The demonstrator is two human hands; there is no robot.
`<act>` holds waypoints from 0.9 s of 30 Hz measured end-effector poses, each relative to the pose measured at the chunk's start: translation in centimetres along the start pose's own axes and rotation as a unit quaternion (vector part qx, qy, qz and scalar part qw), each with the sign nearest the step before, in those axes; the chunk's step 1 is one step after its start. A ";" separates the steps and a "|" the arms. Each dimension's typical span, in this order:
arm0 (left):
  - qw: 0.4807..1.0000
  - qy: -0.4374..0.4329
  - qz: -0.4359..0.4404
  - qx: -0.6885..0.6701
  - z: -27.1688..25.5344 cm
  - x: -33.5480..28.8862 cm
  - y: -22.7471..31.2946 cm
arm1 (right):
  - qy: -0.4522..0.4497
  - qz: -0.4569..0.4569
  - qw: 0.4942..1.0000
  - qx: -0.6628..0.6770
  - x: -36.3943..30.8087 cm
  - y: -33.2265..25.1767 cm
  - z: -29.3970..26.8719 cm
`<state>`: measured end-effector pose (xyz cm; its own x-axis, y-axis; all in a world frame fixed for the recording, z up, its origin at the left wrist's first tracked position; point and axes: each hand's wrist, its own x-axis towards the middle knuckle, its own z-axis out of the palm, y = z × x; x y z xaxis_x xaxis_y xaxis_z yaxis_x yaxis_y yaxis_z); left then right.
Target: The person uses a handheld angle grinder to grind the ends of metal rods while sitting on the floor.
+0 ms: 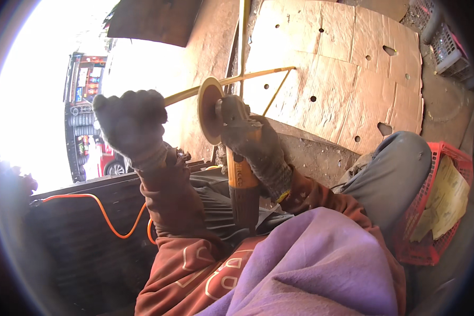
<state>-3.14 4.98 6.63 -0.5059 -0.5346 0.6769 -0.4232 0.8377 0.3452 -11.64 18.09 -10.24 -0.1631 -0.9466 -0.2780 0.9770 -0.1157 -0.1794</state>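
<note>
the angle grinder [243,176], yellow and dark, stands roughly upright in front of the person's torso, its head uppermost and its dark lower end near the lap. its pale, round disc [210,111] faces left and overlaps a thin yellow strip [181,97]; whether the two touch, i cannot tell. the gloved right hand [260,150] is wrapped around the grinder just below its head. the gloved left hand [131,124] is closed in a fist on the near end of the strip, which runs rightward past the disc to a pointed corner over a large sheet of cardboard [337,73] with holes in it. right of the bent knee [405,158] sits a red plastic crate [432,255] holding a yellowish sheet [443,197]. an orange cord [97,203] curves at lower left, and a red car [112,162] shows beyond.
</note>
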 end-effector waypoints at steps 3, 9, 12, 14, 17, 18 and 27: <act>0.910 0.018 -0.147 -0.388 0.5 0.7 0.5 | -0.003 -0.078 0.988 -0.134 0.6 -1.0 -1.0; 0.872 0.073 -0.254 -0.413 -1.0 -0.6 -0.3 | -0.049 -0.039 0.976 -0.211 0.3 -1.4 -1.4; 0.851 0.032 -0.205 -0.482 -0.2 -1.3 -0.1 | -0.118 -0.139 0.963 -0.197 0.6 2.2 -2.3; 0.812 0.060 -0.215 -0.540 0.0 -1.5 1.1 | -0.113 -0.119 0.975 -0.151 0.1 1.9 -1.5; 0.779 0.015 -0.184 -0.600 -0.4 -1.7 0.5 | -0.049 -0.064 0.985 -0.153 -0.4 0.0 -1.3; 0.799 -0.009 -0.166 -0.577 -0.7 -1.8 0.0 | -0.014 -0.046 0.978 -0.203 -0.1 -0.7 -1.7; 0.816 0.066 -0.210 -0.535 -0.7 -2.4 -1.2 | -0.044 -0.008 0.998 -0.043 -0.5 -0.1 -0.6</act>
<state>-0.87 5.31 5.04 -0.3702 -0.8416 0.3932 0.3959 0.2400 0.8864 -11.78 18.73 -10.67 -0.1629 -0.9679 -0.1916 0.9582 -0.1089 -0.2647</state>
